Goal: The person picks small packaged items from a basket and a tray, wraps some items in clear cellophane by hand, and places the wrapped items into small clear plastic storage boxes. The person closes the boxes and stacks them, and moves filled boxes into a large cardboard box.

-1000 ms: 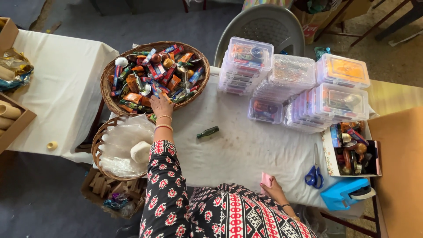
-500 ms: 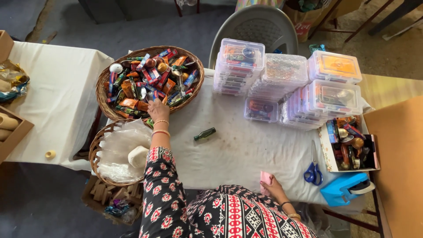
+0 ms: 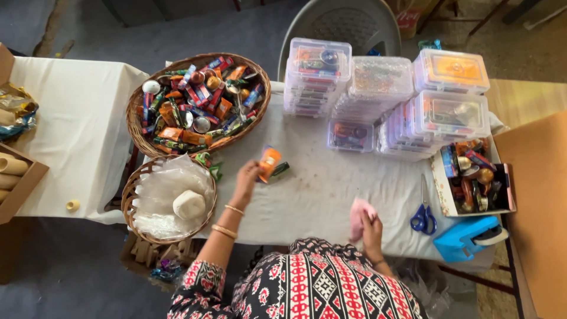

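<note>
My left hand [image 3: 247, 180] holds a small orange packet [image 3: 269, 163] above the white tablecloth [image 3: 319, 189], just below the big wicker basket [image 3: 142, 136] full of colourful wrapped items. A dark green item [image 3: 280, 169] lies on the cloth right behind the packet. My right hand [image 3: 371, 221] rests near the table's front edge, closed on a pink cloth [image 3: 358, 214]. Both arms wear a red, black and white patterned sleeve.
A smaller wicker basket [image 3: 131, 201] with clear plastic bags and a white roll sits at left. Stacked clear plastic boxes [image 3: 384, 100] fill the back right. Blue scissors [image 3: 423, 217], a blue tape dispenser [image 3: 469, 236] and an open box of trinkets [image 3: 472, 180] are at right. A grey chair [image 3: 342, 23] stands behind.
My left hand has drawn back from the big basket toward me and now holds the orange packet. The right hand stays on the pink cloth.
</note>
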